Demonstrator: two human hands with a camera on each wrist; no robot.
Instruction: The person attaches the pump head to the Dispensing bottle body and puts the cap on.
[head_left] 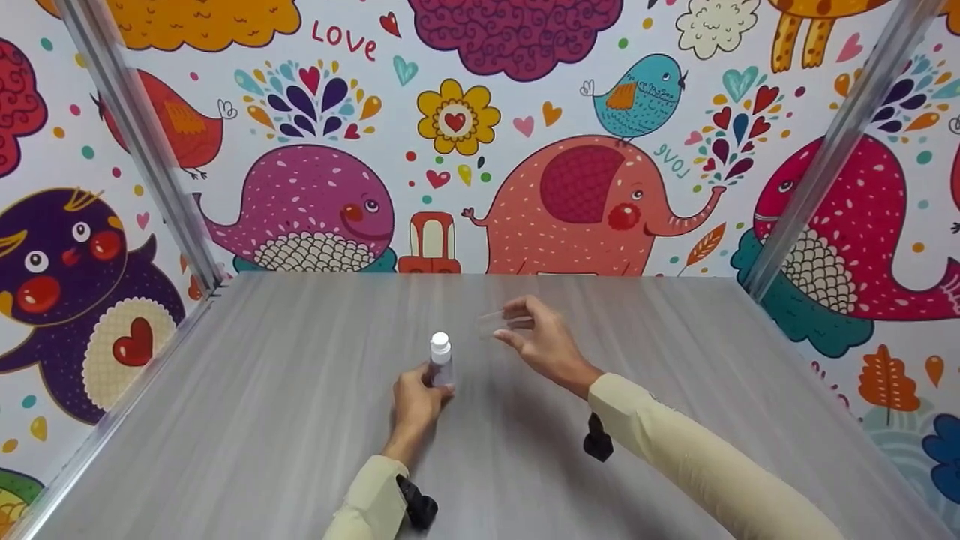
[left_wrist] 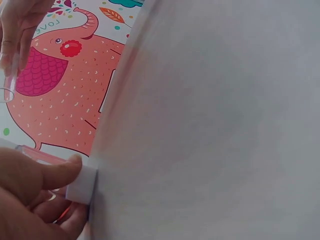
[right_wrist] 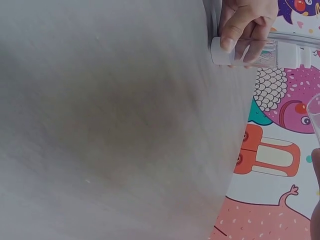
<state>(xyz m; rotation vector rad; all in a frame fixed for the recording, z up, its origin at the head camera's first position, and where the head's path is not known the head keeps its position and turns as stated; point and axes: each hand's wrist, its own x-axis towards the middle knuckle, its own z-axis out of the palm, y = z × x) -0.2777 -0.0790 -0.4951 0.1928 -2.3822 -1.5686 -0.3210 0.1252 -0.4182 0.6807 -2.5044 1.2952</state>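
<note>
A small pump bottle point(head_left: 442, 366) stands upright on the table, with a see-through body, a white top and a white base point(left_wrist: 82, 185). My left hand point(head_left: 416, 405) grips it low down, thumb and fingers round the body near the base. To the right and a little above the bottle, my right hand point(head_left: 547, 341) holds a clear, hollow cap point(head_left: 490, 325) between thumb and fingers, off the table. The cap's round open rim shows in the right wrist view, apart from the bottle. Only a sliver of the right hand appears there.
The grey wood-grain table point(head_left: 262, 420) spreads around both hands. A wall point(head_left: 465, 172) printed with cartoon animals rises behind it, with metal posts point(head_left: 832, 157) at the back corners. Black wrist mounts point(head_left: 598, 439) sit under the sleeves.
</note>
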